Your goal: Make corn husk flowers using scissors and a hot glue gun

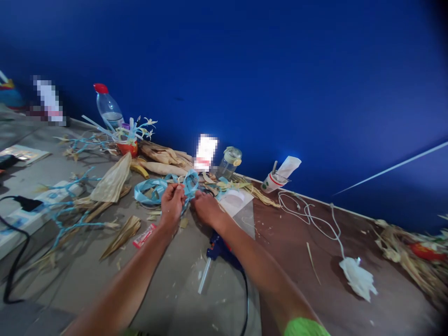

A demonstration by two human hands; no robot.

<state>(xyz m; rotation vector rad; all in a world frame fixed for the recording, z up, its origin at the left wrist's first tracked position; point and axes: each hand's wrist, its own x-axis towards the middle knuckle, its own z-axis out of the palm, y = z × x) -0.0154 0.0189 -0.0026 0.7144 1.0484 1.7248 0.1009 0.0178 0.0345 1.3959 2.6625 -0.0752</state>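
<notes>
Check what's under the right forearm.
A blue glue gun, partly showing, with a clear glue stick sticking out. The right forearm covers the rest, so its nozzle can't be made out.

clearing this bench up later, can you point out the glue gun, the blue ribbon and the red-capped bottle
Glue gun [221, 249]: head view, on its blue body
Blue ribbon [140, 190]: head view, on its left loop
Red-capped bottle [108, 107]: head view, on its clear side

The counter is grey on the left and brown on the right. On the grey part lie a power strip, dry husks, a red wrapper, blue ribbon and a glue gun; a bottle stands farther back. The brown part bears a cup, white cable and crumpled tissue.
</notes>
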